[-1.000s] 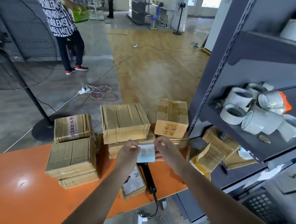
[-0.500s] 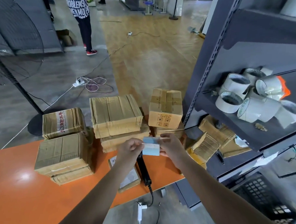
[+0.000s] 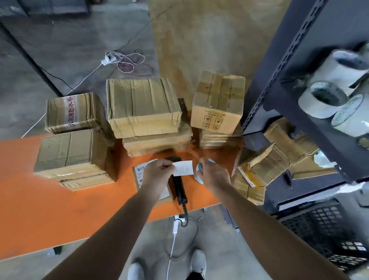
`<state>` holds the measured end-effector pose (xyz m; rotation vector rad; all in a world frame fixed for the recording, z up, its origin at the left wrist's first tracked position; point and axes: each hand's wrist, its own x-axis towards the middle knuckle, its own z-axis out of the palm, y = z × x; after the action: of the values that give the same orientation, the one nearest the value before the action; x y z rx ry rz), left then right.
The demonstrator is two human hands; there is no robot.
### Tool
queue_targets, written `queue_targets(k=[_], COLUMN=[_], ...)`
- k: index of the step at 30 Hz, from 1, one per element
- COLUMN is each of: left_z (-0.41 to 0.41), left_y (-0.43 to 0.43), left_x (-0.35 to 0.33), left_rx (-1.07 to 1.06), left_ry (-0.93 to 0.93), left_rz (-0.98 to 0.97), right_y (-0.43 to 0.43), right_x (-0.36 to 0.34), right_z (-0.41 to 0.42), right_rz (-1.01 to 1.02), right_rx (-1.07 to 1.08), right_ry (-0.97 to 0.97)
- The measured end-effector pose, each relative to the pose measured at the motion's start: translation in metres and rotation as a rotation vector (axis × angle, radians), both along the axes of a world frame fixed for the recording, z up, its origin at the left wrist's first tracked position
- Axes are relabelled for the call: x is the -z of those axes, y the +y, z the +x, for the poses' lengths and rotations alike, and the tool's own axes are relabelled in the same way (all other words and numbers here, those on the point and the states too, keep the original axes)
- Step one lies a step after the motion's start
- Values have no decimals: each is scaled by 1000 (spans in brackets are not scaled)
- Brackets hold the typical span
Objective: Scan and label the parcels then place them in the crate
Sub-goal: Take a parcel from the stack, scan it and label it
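floor (image 3: 47,72) grey concrete, tan strip | orange table (image 3: 44,211) | dark metal shelving (image 3: 292,48) right

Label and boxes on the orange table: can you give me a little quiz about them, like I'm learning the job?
1. True or false: the black barcode scanner lies on the orange table, in neither hand.
2. Which hand pinches the white label? A) left hand B) right hand C) neither
3. Fill in: the white tape rolls sit on the grey ____.
Key: 1 true. 2 A; the right hand holds a pale blue backing. 3 shelf.
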<state>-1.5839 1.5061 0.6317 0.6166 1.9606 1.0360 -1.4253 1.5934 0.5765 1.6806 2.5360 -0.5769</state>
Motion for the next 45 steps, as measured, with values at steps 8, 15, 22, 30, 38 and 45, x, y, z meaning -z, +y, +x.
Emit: queue_targets(k=[8, 15, 22, 30, 38, 45], left_z=[-14, -37, -48, -43, -46, -39], left_y=[-10, -24, -42, -65, -76, -74], left_x=[7, -2, 3, 21, 40, 44], left_rx=[-98, -83, -126, -161, -66, 31], left_ry=[45, 108, 78, 62, 233, 369], left_rz=[-8, 16, 27, -56, -193, -207], right_y=[-4, -25, -47, -62, -83, -87], right_x=[-1, -33, -37, -28, -17, -15], right_z=[-9, -42, -65, -71, -74, -82], right_rz=[-40, -280, -315, -254, -235, -139], right_rx=[82, 107, 123, 29, -8, -25], right_ry=[105, 546, 613, 403, 279, 194])
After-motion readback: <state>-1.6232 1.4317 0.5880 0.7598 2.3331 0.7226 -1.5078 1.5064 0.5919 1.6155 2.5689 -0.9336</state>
